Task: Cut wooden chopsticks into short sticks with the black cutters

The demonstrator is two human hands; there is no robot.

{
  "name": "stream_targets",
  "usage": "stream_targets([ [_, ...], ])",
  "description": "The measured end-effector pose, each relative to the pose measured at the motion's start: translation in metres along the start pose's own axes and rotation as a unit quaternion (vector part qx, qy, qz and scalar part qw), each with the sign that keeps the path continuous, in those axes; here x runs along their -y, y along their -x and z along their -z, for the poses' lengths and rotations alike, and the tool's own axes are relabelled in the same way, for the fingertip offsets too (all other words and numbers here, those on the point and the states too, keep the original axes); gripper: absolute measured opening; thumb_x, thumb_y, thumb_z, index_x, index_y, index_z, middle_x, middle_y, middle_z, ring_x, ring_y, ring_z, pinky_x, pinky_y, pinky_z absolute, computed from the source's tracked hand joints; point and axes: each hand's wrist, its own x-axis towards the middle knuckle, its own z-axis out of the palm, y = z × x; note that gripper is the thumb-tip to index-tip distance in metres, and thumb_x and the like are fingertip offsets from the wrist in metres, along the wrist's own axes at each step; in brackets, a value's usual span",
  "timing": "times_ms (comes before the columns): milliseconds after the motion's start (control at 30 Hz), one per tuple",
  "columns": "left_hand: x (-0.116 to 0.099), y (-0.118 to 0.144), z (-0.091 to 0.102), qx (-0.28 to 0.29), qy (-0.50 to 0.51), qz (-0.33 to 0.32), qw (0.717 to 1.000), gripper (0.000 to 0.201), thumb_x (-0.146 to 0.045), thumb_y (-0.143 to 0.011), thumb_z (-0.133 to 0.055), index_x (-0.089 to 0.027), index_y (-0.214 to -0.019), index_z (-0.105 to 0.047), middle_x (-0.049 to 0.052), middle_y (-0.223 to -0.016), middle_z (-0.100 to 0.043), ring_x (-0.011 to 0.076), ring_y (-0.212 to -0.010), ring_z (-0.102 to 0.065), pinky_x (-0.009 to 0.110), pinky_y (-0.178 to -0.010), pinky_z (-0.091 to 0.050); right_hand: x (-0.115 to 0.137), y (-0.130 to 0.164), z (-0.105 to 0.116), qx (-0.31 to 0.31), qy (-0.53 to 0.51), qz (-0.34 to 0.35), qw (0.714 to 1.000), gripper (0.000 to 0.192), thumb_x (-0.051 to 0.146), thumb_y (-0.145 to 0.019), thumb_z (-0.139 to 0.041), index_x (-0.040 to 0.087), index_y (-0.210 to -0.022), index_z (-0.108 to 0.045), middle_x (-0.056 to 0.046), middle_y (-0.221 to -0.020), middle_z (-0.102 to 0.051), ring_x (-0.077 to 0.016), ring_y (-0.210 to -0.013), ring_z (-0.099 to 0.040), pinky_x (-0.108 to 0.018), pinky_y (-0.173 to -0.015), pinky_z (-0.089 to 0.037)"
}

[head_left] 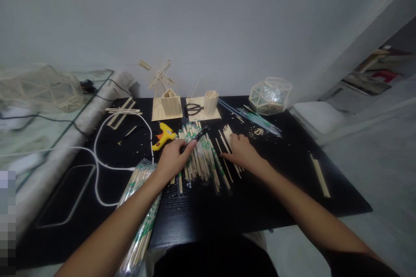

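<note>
While the left hand [173, 158] grips a black cutter [198, 135], the right hand [241, 151] lies flat, fingers spread, on sticks [201, 160].

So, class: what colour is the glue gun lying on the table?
Yellow with an orange trigger: the glue gun shows best in the head view.

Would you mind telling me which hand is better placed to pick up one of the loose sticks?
Probably the right hand: it rests empty on the loose sticks, while the left hand grips a black tool.
</note>
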Motion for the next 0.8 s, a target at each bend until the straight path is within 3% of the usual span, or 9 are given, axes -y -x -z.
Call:
stream_targets([
  [200, 0.0, 0.0, -0.001, 0.008, 0.006, 0.008, 1.0, 0.053, -0.061, -0.099, -0.04, -0.022, -0.064, -0.047, 0.001, -0.066, -0.054, 0.0195, -0.069, -0.054, 0.031, -0.068, -0.038, 0.0, -0.006, 0.007, 0.036, 0.024, -0.03, 0.999, 0.045, 0.021, -0.083, -0.066, 0.004, -0.122, -0.051, -0.026, -0.119, -0.058, -0.0377, -0.114, -0.059, -0.041, -0.095, -0.046],
  [400, 0.0, 0.0, -0.001, 0.004, 0.009, 0.008, 1.0, 0.053, -0.061, -0.098, -0.041, -0.022, -0.063, -0.047, 0.0, -0.065, -0.052, 0.0191, -0.069, -0.053, 0.031, -0.067, -0.036, 0.007, -0.009, 0.013, 0.074, 0.052, -0.038, 0.995, 0.041, 0.016, -0.085, -0.065, 0.0, -0.121, -0.054, -0.025, -0.115, -0.063, -0.0323, -0.108, -0.065, -0.034, -0.089, -0.048],
  [800, 0.001, 0.0, -0.001, 0.005, 0.009, 0.006, 1.0, 0.052, -0.06, -0.098, -0.042, -0.021, -0.064, -0.048, 0.0, -0.066, -0.053, 0.0187, -0.069, -0.053, 0.031, -0.067, -0.035, 0.011, -0.011, -0.007, 0.041, 0.116, -0.035, 0.992, 0.031, 0.004, -0.09, -0.052, -0.006, -0.119, -0.056, -0.028, -0.111, -0.061, -0.0317, -0.107, -0.064, -0.035, -0.09, -0.049],
])
